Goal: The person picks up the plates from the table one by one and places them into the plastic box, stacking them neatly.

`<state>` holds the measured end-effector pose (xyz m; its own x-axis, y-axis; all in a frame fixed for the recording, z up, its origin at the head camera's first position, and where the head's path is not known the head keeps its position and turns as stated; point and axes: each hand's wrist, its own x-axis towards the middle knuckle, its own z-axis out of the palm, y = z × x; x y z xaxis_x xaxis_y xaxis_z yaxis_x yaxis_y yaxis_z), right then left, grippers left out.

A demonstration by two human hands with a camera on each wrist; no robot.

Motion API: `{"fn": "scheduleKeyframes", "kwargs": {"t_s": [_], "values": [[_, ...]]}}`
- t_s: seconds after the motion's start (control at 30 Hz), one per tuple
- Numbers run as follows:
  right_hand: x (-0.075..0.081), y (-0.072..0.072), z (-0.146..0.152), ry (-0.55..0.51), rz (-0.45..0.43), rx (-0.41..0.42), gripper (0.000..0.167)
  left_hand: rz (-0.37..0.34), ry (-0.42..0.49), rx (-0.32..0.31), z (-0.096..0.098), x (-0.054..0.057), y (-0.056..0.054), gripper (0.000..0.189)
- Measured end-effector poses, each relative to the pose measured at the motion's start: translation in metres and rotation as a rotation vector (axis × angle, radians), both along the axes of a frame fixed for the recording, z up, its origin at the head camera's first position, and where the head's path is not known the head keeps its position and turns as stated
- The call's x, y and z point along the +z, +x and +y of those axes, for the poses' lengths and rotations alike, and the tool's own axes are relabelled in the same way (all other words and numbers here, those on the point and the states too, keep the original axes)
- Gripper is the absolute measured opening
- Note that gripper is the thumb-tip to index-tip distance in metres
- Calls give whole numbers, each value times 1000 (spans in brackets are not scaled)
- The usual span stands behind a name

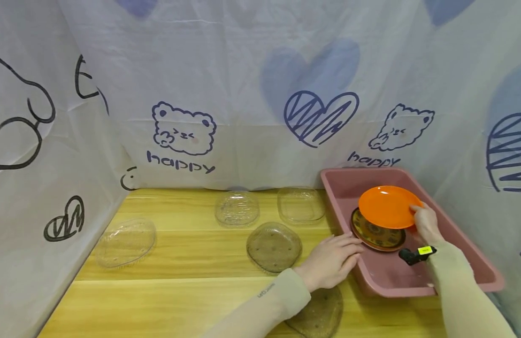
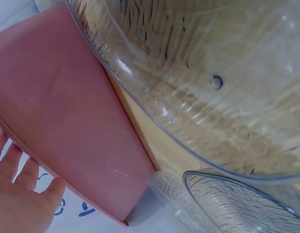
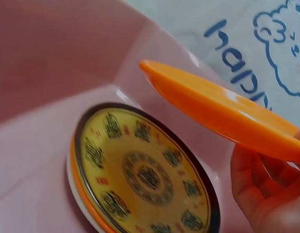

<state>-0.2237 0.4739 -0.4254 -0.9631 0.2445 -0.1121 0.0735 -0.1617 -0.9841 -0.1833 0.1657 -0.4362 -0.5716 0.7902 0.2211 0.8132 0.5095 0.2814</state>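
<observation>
My right hand point(image 1: 425, 221) pinches the right edge of an orange plate point(image 1: 385, 206), thumb on top and fingers underneath. The plate is held tilted over a pink basin point(image 1: 429, 284). Below it, on the basin's floor, lies a small stack whose top plate point(image 3: 116, 145) is yellow with a dark rim and black and red patterns. Under that one, an orange edge and a whitish edge show in the right wrist view. My left hand point(image 1: 331, 259) rests with extended fingers on the basin's left rim point(image 2: 48, 174).
Left of the basin, a brownish clear dish point(image 1: 274, 248) lies on the wooden table point(image 1: 193, 300), with another point(image 1: 321, 312) partly under my left forearm. Colourless clear dishes stand at the back point(image 1: 237, 208), beside the basin point(image 1: 300, 205) and far left point(image 1: 127, 241). Printed cloth point(image 1: 243, 94) hangs behind.
</observation>
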Motion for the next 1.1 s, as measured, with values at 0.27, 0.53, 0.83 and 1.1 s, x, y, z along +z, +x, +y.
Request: {"fn": "scheduleKeyframes", "kwargs": {"t_s": [0.27, 0.53, 0.83, 1.1], "values": [[-2, -4, 10, 116, -59, 65, 23, -16, -4, -11, -1, 4, -1, 43], [-6, -8, 9, 281, -120, 123, 42, 5, -3, -14, -2, 4, -2, 43], [-13, -8, 10, 409, -186, 191, 27, 6, -14, -17, -2, 4, 0, 43], [-15, -9, 9, 431, -182, 206, 29, 0, -28, -9, -1, 3, -1, 43]]}}
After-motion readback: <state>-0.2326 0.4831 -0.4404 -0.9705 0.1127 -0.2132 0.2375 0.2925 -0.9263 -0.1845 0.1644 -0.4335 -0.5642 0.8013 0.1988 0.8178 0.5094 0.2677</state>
